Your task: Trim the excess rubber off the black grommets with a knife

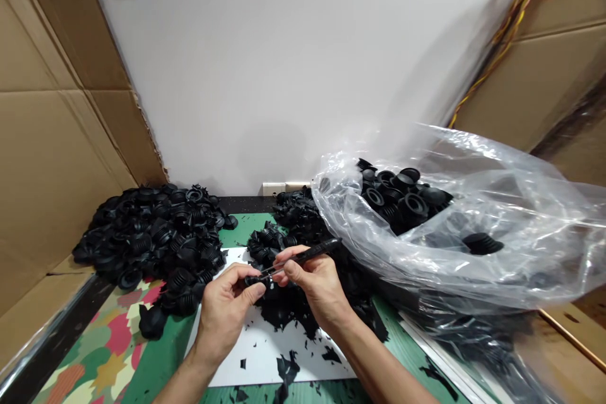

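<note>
My left hand (226, 303) pinches a small black rubber part (253, 279) between thumb and fingers. Much of that part is hidden by the fingertips. In my right hand (312, 281) is a slim black-handled tool (322, 247) with a thin metal front end. Its tip meets the black part or lies just over it; I cannot tell which. Both hands are above a white board (227, 360), where black rubber scraps (286, 366) are strewn. Close behind the hands lies a small cluster of black ribbed parts (265, 243).
A big heap of black ribbed rubber parts (161, 233) lies on the left. On the right, a clear plastic bag (511, 202) holds more black bellows-like parts (402, 196). Cardboard (47, 126) walls the left side. Twisted yellow and red wire (516, 19) hangs at upper right.
</note>
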### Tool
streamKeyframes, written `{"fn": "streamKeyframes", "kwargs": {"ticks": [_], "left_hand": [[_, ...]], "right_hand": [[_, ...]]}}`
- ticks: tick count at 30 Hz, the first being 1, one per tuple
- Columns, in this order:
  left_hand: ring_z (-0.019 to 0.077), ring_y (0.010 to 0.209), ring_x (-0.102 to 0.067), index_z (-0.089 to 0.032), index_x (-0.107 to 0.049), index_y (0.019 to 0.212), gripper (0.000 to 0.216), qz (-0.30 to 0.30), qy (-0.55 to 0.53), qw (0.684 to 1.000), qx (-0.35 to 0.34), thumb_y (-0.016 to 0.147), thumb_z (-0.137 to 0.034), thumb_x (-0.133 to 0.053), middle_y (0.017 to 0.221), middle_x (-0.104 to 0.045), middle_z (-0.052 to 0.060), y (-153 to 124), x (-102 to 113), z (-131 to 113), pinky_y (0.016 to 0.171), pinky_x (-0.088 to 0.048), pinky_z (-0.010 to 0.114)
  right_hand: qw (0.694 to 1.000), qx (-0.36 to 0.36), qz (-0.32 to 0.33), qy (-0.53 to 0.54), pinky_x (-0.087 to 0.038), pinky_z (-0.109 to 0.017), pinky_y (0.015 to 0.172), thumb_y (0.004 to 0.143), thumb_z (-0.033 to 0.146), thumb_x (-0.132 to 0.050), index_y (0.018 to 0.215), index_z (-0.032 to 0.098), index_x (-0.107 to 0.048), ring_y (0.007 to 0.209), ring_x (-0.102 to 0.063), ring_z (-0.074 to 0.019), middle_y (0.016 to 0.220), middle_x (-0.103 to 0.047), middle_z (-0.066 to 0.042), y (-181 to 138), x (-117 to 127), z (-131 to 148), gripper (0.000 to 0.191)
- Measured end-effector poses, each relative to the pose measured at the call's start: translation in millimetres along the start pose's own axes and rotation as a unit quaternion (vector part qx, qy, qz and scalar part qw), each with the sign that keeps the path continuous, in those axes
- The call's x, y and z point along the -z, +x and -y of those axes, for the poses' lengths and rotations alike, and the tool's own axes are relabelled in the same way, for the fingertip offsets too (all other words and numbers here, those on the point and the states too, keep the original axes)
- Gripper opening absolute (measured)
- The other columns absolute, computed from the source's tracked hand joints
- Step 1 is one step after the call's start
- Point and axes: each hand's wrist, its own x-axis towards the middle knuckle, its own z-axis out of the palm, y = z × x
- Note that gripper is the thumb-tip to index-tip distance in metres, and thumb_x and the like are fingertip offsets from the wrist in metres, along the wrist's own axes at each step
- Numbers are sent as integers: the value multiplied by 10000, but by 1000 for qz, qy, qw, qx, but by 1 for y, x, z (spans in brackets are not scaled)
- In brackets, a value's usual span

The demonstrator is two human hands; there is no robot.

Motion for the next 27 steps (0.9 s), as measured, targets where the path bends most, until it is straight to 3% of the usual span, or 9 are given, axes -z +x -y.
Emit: {"fn": "streamKeyframes", "kwargs": {"ticks": [10,13,15,17,19,22,24,27], "left_hand": [[155,609,-586,-197,-719,641,64,-4,-10,1000,23,583,-225,-718,651,-668,6,-2,0,-2,566,-465,233],[153,580,-575,-192,-709,625,54,4,-16,999,38,580,-221,-710,621,-658,3,-3,-2,-4,552,-466,243],[161,584,-581,-189,-702,615,41,21,-26,999,37,583,-214,-703,615,-657,9,-5,-3,-5,549,-470,250],[175,620,-597,-188,-701,608,25,36,-30,999,12,587,-202,-704,639,-667,21,-7,-5,-4,560,-475,253],[181,651,-605,-193,-708,615,21,38,-21,999,-18,595,-188,-710,674,-678,29,-9,-5,-3,568,-473,250],[181,663,-605,-201,-723,650,47,19,-6,999,-39,608,-181,-713,698,-681,31,-8,-4,0,551,-459,245],[183,669,-605,-202,-730,672,68,13,-5,999,-45,606,-187,-722,712,-681,33,-8,-3,2,545,-455,244],[179,674,-605,-206,-738,691,91,11,-4,999,-46,601,-193,-736,740,-679,34,-7,-3,3,544,-454,239]], "right_hand": [[999,32,14,-28,-500,-246,534,614,329,-814,663,171,-706,521,-610,-133,594,-660,-2,-2,-3,-3,197],[990,96,32,-100,-502,-253,525,686,295,-757,675,179,-694,523,-602,-136,607,-646,-4,-5,-2,-3,133],[961,195,33,-194,-504,-263,538,743,267,-707,689,193,-690,553,-603,-146,636,-647,-17,-4,2,-1,94],[913,291,9,-285,-513,-281,580,781,242,-670,694,210,-687,608,-613,-162,677,-657,-35,0,9,2,94],[889,328,-47,-316,-523,-298,611,793,254,-664,691,222,-673,638,-621,-174,699,-657,-42,6,18,4,107],[934,249,-104,-235,-539,-302,555,773,378,-692,747,212,-638,575,-636,-173,673,-644,-26,15,27,4,177],[972,161,-87,-148,-539,-286,498,758,465,-693,792,194,-613,519,-649,-170,632,-630,-8,18,27,3,285],[994,86,-40,-50,-540,-258,492,753,509,-690,783,180,-596,535,-683,-167,691,-640,-5,15,22,3,344]]}}
